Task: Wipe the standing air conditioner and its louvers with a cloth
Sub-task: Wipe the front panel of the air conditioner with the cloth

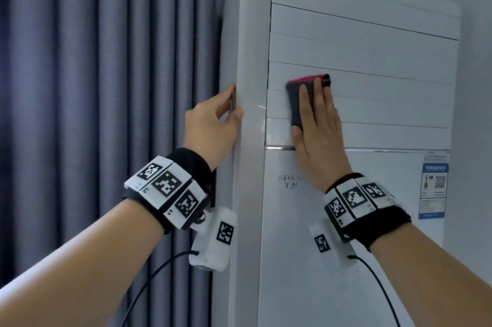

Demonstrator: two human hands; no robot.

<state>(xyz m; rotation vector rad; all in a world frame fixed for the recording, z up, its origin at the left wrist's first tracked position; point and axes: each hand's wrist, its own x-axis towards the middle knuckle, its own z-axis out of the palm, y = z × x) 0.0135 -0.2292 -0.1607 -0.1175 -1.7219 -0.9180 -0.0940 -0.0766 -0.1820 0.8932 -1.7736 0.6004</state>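
Note:
A tall white standing air conditioner (292, 233) fills the right half of the view, with several closed horizontal louvers (372, 49) across its upper front. My right hand (316, 129) presses a folded grey cloth with a red edge (296, 95) flat against the lower louvers, near their left end. My left hand (213, 124) grips the unit's left front corner, thumb on the front trim and fingers around the side. Both wrists wear black bands with white marker tags.
Grey-blue pleated curtains (93, 87) hang close on the left of the unit. A blue energy label (434, 188) sticks on the lower front panel at right. A pale wall (474, 87) stands behind on the right. Black cables hang from both wristbands.

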